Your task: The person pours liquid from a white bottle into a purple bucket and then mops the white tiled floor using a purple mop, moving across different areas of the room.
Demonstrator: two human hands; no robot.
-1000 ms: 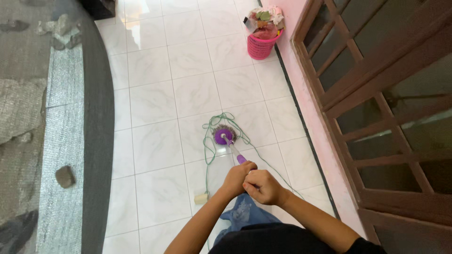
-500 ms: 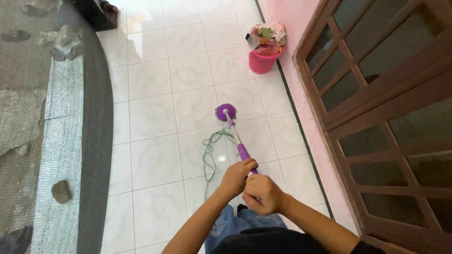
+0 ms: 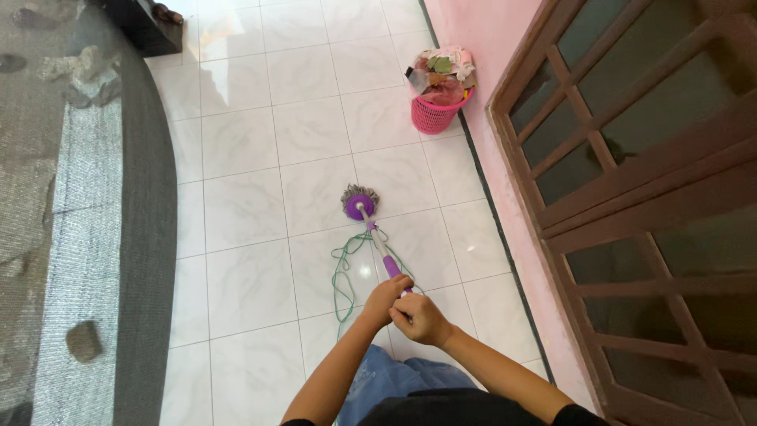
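Both of my hands grip the handle of a purple spin mop. My left hand (image 3: pixel 385 299) is the forward one, wrapped around the purple grip, and my right hand (image 3: pixel 418 317) clasps the shaft just behind it. The shaft (image 3: pixel 378 245) slants away from me to the round purple mop head (image 3: pixel 359 204) with grey strands, which rests on the white tiled floor (image 3: pixel 244 213). A thin green cord (image 3: pixel 344 272) lies looped on the tiles under the shaft.
A pink basket (image 3: pixel 436 110) stuffed with rubbish stands against the pink wall (image 3: pixel 505 142). A brown wooden lattice door (image 3: pixel 631 181) fills the right side. A grey curved mat (image 3: pixel 87 221) with small stones (image 3: pixel 83 341) runs along the left.
The mop head went away from me over the tiles, off the green cord loops, then shifted slightly left. My hands stayed clasped on the handle.
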